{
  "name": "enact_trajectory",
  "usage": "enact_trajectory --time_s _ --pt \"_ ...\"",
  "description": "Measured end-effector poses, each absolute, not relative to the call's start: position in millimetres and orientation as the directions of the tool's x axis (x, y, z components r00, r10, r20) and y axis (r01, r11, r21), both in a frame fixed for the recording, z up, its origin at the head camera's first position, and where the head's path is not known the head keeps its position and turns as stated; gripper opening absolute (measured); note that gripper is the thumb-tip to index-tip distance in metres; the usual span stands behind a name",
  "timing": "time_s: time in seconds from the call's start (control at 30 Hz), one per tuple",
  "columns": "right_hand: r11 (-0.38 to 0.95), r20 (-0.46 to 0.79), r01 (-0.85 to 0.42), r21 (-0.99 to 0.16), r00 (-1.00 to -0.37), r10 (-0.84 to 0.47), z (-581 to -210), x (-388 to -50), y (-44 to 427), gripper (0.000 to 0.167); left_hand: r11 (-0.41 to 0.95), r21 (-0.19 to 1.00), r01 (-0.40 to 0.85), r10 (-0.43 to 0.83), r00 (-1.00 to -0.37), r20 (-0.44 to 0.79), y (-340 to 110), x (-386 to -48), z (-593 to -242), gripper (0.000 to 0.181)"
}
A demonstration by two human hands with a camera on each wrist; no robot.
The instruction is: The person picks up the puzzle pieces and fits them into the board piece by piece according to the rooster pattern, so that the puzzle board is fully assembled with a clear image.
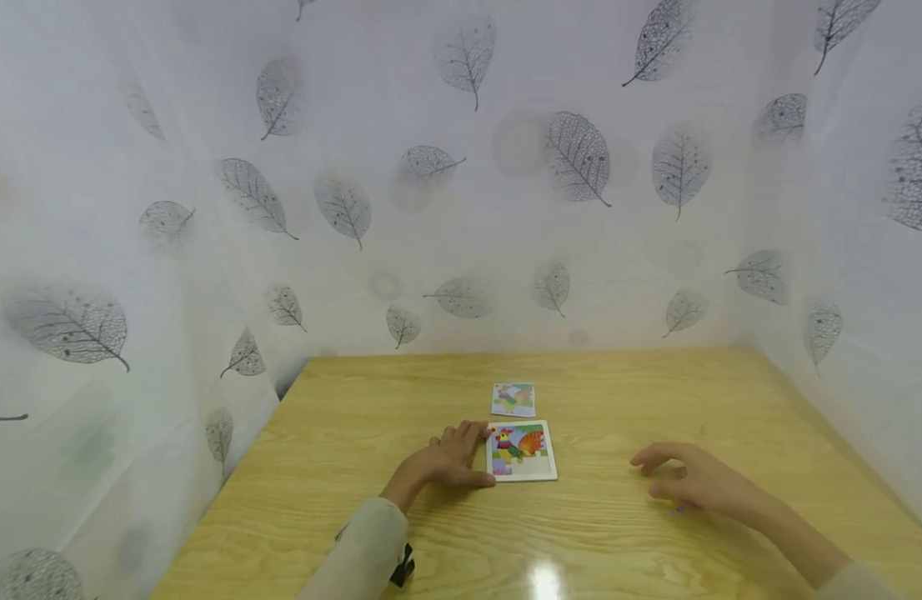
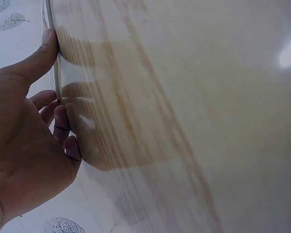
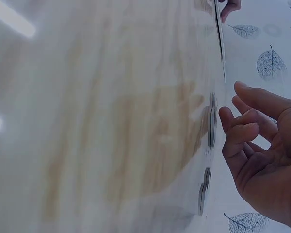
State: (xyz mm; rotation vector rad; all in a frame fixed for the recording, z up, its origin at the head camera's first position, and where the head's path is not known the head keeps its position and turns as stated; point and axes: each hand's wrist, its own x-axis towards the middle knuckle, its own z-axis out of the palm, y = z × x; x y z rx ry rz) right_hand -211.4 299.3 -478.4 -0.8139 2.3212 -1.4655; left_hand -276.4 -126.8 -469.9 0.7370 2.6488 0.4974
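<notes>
My left hand (image 1: 449, 457) holds the left side of a white-framed jigsaw puzzle board (image 1: 521, 477), thumb near its lower left corner and fingertips near the upper one. A colourful rooster picture partly fills the board, with a pale area at the lower right. Just behind lies a small card (image 1: 513, 400) with a fainter rooster picture. Off to the right, my right hand (image 1: 704, 483) hovers low over the table, fingers loosely bent and nothing visible in them. Thin flat pieces (image 3: 212, 120) lie near its fingertips in the right wrist view; a purple bit (image 1: 680, 507) shows beneath it.
A glossy wood-grain table (image 1: 581, 542) bears everything and reflects a bright light near its front. White sheeting (image 1: 498, 242) with grey leaf prints surrounds it at the back and sides. Something black (image 1: 403, 567) sits by my left sleeve.
</notes>
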Motion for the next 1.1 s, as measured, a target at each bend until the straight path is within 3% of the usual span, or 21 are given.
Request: enact_trajectory --time_s 0.23,0.53,0.83,1.1 --pt "0.383 0.062 -0.375 -0.844 -0.779 -0.625 -473.3 -208.0 316.8 0.039 0.803 0.434 0.409 0.537 -0.813 -0.227 -126.9 -280.3 -473.8 0.089" --pt "0.315 0.080 -0.373 -0.873 -0.746 -0.662 -476.9 -199.6 327.1 0.040 0.799 0.438 0.411 0.535 -0.820 -0.205 -128.7 -285.0 -486.5 0.089" --pt "0.360 0.242 -0.609 -0.706 -0.686 -0.686 -478.9 -203.7 319.3 0.037 0.792 0.445 0.419 0.547 -0.810 -0.211 -128.4 -277.4 -474.1 0.088" --pt "0.353 0.128 -0.422 -0.835 -0.773 -0.621 -477.7 -200.3 317.7 0.040 0.783 0.458 0.422 0.558 -0.801 -0.216 -127.7 -274.7 -467.4 0.089"
